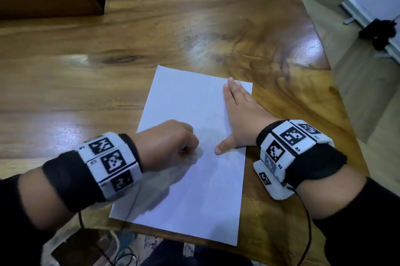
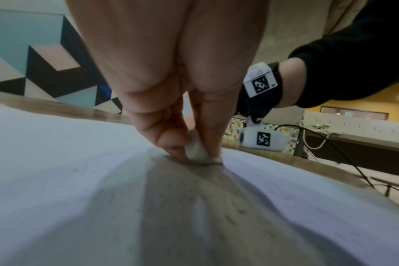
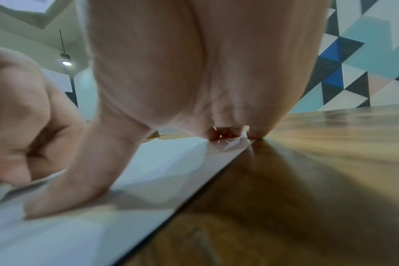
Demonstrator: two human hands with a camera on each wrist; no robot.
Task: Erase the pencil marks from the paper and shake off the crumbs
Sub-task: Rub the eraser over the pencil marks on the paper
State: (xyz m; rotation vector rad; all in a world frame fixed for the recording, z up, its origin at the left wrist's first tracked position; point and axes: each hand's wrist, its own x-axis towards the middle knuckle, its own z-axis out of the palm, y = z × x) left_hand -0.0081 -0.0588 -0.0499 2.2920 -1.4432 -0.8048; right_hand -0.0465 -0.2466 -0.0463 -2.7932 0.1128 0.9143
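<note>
Paper lies flat on wood table. L hand pinches white eraser, tip touching sheet mid-left; R hand flat, fingers straight, pressing paper's right edge

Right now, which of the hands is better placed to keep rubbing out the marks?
The left hand: it already pinches the eraser with its tip down on the paper. The right hand lies flat near the sheet's right edge, pinning it, and holds nothing.

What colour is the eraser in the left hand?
White, the eraser pinched in the left hand; clearest in left wrist view.
</note>
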